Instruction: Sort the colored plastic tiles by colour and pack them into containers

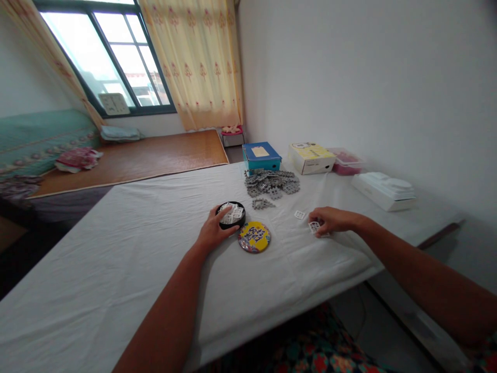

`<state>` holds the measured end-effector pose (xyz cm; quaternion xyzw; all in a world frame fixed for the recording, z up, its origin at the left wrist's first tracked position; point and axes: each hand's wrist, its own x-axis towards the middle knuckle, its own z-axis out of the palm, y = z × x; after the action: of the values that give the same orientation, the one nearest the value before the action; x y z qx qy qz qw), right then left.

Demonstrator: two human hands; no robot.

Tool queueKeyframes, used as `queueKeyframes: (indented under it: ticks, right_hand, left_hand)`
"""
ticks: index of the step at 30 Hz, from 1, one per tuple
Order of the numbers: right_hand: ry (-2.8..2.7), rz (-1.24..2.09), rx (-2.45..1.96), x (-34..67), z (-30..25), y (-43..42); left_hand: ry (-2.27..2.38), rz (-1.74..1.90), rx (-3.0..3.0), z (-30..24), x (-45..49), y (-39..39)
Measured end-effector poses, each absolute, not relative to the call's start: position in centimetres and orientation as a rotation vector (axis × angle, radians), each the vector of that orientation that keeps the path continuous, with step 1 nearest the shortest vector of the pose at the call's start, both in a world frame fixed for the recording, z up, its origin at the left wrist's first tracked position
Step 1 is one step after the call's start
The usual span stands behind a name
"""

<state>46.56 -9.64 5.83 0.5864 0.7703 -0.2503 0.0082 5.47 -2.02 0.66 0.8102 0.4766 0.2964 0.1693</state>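
Note:
My left hand [213, 231] curls round the near side of a round black tin [232, 215] filled with small white plastic pieces. Its yellow patterned lid [254, 237] lies flat just right of the tin. My right hand [330, 220] rests on the white cloth with fingers closed on a small white grid piece [315, 227]. Another white piece [300, 214] lies loose a little to its left. A heap of grey plastic pieces [272, 184] sits further back, with a small grey cluster [263, 204] in front of it.
The table is covered by a white cloth [116, 269]. Along the back stand a blue box [261, 157], a white and yellow box [311, 158], a clear tub with pink contents [346, 161] and a white flat case [384, 190]. The wall is close on the right.

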Motion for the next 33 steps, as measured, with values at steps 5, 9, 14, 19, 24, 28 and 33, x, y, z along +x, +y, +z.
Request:
queueKeyframes:
  ticks: [5,9,14,19,24,28,33]
  right_hand:
    - [2.442,-0.699,1.814,46.7,5.4,-10.1]
    - [2.533,-0.786,1.861,46.6,4.8,-10.8]
    - [2.560,-1.064,2.020,46.7,4.3,-9.4]
    - [2.543,-0.977,2.197,45.0,4.7,-6.4]
    - [2.491,-0.724,2.111,43.7,4.7,-5.9]
    - [2.538,-0.780,2.033,44.4,5.0,-5.4]
    - [2.698,-1.251,1.926,39.7,6.6,-3.1]
  left_hand:
    - [1.367,0.818,2.307,0.8,5.5,-2.1]
    - [1.376,0.815,2.307,0.9,5.6,-2.2]
    - [1.384,0.813,2.300,0.9,5.7,-2.3]
    - [1.387,0.835,2.300,0.8,5.6,-2.3]
    - [1.346,0.886,2.299,0.7,5.6,-2.3]
    - [1.333,0.917,2.260,0.3,5.7,-2.2]
    - [1.384,0.882,2.180,0.2,5.8,-2.4]
